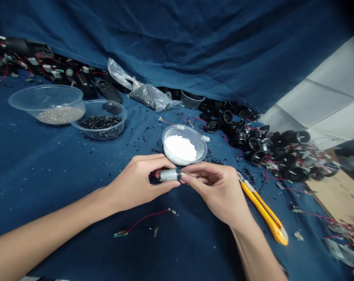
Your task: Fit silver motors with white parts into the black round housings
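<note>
My left hand is closed around a small silver electric motor, held level with its shaft end facing right. At that end, the thumb and fingertips of my right hand pinch together on a tiny white piece at the shaft; most of it is hidden by the fingers. Just beyond both hands stands a clear bowl of small white pieces. Below them on the blue cloth lies a small green circuit board joined to a red wire.
A yellow utility knife lies right of my right hand. At left are two clear tubs, one with beige bits, one with dark screws. A plastic bag sits behind. Black housings with wires are heaped at right.
</note>
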A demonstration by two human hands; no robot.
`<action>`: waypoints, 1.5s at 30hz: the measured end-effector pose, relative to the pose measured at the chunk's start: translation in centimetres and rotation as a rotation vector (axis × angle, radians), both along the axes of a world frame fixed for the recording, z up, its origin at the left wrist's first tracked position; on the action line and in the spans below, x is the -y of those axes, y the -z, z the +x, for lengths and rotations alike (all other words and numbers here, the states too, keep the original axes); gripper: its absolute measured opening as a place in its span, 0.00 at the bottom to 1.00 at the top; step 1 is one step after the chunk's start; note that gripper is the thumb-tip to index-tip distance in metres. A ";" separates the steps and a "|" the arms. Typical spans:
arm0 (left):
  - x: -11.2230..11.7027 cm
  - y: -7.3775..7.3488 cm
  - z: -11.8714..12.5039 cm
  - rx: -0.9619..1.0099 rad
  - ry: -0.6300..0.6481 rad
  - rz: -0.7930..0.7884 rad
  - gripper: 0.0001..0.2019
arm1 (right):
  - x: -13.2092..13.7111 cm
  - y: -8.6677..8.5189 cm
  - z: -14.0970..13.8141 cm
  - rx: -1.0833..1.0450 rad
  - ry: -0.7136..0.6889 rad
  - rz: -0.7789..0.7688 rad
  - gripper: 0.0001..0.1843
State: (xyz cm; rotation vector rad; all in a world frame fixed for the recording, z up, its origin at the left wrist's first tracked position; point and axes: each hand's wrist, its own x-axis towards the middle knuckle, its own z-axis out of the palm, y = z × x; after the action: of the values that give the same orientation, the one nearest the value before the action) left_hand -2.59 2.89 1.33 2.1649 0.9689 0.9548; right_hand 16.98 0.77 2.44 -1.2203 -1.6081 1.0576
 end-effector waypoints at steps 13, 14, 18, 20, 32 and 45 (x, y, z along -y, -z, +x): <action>-0.4 0.6 -2.5 -0.302 0.082 0.357 0.07 | 0.0 1.4 -0.9 0.184 -0.145 0.103 0.05; -0.4 0.8 -2.6 -0.305 0.079 0.356 0.07 | -0.1 1.4 -1.0 0.221 -0.158 0.115 0.05; -0.3 1.2 -2.8 -0.311 0.079 0.339 0.06 | 0.0 1.3 -1.0 0.342 -0.213 0.105 0.04; -0.2 1.4 -2.8 -0.319 0.098 0.339 0.07 | 0.0 1.3 -1.1 0.373 -0.238 0.080 0.04; -0.3 1.9 -2.9 -0.200 0.138 0.359 0.07 | -0.1 0.9 -0.8 0.426 -0.313 0.037 0.16; -0.8 1.0 -3.0 -0.245 0.170 0.236 0.08 | 0.2 0.6 -0.7 0.514 -0.308 0.038 0.17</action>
State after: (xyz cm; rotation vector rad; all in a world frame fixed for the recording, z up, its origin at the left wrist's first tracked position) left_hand -5.58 3.65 0.31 2.5633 0.7962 0.7677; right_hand 16.26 0.53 1.85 -1.3163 -2.2572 0.9339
